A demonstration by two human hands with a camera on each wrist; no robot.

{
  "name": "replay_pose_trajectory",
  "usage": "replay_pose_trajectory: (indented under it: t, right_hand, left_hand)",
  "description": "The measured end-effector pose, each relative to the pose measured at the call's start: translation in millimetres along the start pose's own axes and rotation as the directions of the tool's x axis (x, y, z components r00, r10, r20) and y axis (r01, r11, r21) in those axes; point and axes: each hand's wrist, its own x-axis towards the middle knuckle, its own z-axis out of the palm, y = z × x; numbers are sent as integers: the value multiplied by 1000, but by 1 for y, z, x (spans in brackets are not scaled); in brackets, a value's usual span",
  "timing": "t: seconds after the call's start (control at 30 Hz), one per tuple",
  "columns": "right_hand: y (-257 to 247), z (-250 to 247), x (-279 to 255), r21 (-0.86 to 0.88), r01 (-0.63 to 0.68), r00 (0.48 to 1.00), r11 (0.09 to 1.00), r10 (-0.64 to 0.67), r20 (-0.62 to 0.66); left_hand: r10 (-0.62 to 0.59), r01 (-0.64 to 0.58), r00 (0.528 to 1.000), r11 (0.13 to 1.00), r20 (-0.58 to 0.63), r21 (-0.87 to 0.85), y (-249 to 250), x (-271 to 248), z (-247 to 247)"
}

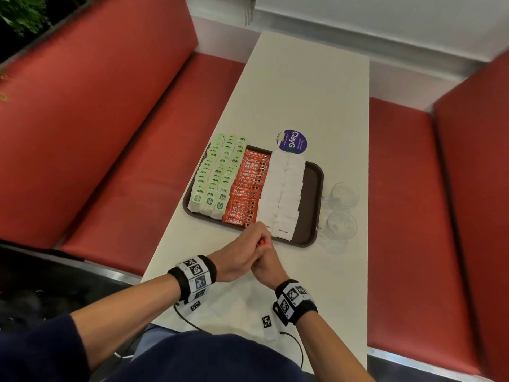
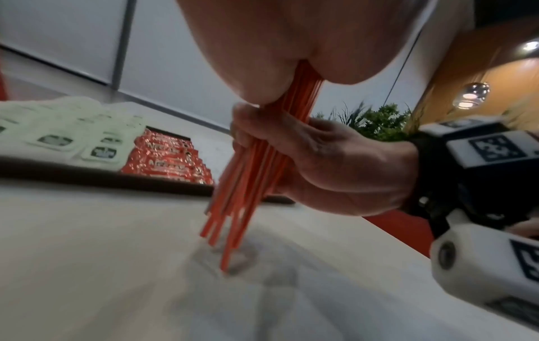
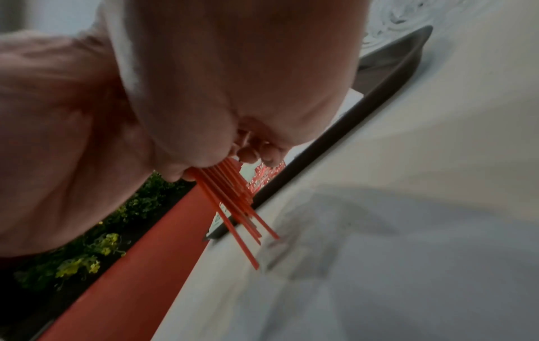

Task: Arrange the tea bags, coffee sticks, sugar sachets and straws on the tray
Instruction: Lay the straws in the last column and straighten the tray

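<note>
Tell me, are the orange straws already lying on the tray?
No, both hands hold the straws upright over the table, in front of the tray.

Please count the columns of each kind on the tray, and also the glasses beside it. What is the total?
Tea bags: 3 columns
Coffee sticks: 1 column
Sugar sachets: 2 columns
Straws: 0 columns; the left hand and right hand hold the bundle
Glasses: 2
Total: 6 columns on the tray, 2 glasses

Straws (image 2: 248,175), centre frame, look like thin smooth orange plastic; coffee sticks (image 1: 246,188) are glossy foil; sugar sachets (image 1: 283,188) matt white paper; tray (image 1: 312,188) dark matt plastic; glasses (image 1: 343,210), right, clear
</note>
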Motion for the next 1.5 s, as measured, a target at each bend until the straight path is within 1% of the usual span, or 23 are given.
replay_pose_trajectory:
  t: [0.03,0.07,0.1,0.13,0.2,0.3,0.4,0.53,0.63,0.7,0.8,0.83,0.9,0.97,1.0,1.07,1.13,1.2,1.3,1.33,1.4,1.43,1.5]
  right_hand:
    - [-1,1,1,88,-87,996,992,87,-4]
    - [-2,2,1,159,-118,993,980,119,-1]
    - [-4,5,1,175,-143,989,974,145,1]
    - [0,8,1,165,-143,990,976,143,11]
    - [1,11,2,188,-159,985,969,142,99]
    - [-6,9,7,184,-120,989,976,101,107]
    - [-3,12,9,232,-138,984,963,106,143]
    - [-8,12,8,205,-118,991,972,101,90]
    - [-10,12,2,197,-71,996,978,57,74]
    - [-7,13,-2,109,-28,998,994,20,66]
    - [-4,17,-3,100,-66,988,993,51,145]
    - [-5,16,-2,138,-93,983,986,69,168]
    - [-8,14,1,236,-148,981,960,112,157]
    - [-10,9,4,329,-203,975,922,161,150]
    - [-15,5,6,347,-229,970,909,185,155]
    - [-22,-1,10,388,-238,965,890,172,196]
    - [-33,-6,10,410,-189,967,893,95,238]
    - [-37,-9,12,430,-210,953,878,86,290]
    - [-34,-14,20,379,-247,924,892,99,369]
    - [-34,-15,22,347,-261,913,901,113,393]
    - [-36,-14,25,317,-339,879,886,179,442]
    - [-37,-14,24,317,-386,862,866,218,457]
    - [-42,-17,21,339,-474,829,813,282,483]
  left_hand:
    - [24,-25,1000,999,9,40,-2,-2,4]
    - [39,-39,999,998,1,50,-3,-3,6]
    - [42,-41,999,999,-18,33,-5,-5,8]
    - [37,-37,998,999,-45,5,-7,-6,9]
    - [16,-21,993,999,-114,-47,-9,-9,9]
    - [-45,21,974,994,-221,-108,-11,-10,10]
    - [-116,63,949,981,-293,-185,-7,-9,8]
    - [-36,-13,952,987,-304,-159,8,-11,0]
    - [25,-65,957,989,-289,-130,8,-19,0]
    - [56,-84,966,992,-254,-99,1,-25,4]
    - [86,-100,970,994,-226,-51,-1,-24,6]
    - [102,-115,965,993,-241,-40,0,-23,3]
    - [113,-121,944,993,-310,-6,2,-21,-4]
    - [53,-58,926,998,-373,-5,0,-23,-12]
    - [-15,-2,925,999,-379,-46,-3,-25,-15]
    - [-164,116,936,979,-311,-166,-10,-28,-17]
    - [-276,208,941,928,-196,-309,-14,-26,-18]
    - [-334,267,937,871,-99,-413,-12,-20,-21]
    - [-372,305,925,844,-72,-441,-15,-15,-19]
    - [-418,341,906,811,-65,-476,-17,-15,-16]
    - [-556,421,828,700,-70,-577,-23,-15,-10]
    - [-602,432,795,646,-73,-629,-25,-15,-5]
    - [-642,405,761,577,-88,-709,-27,-11,1]
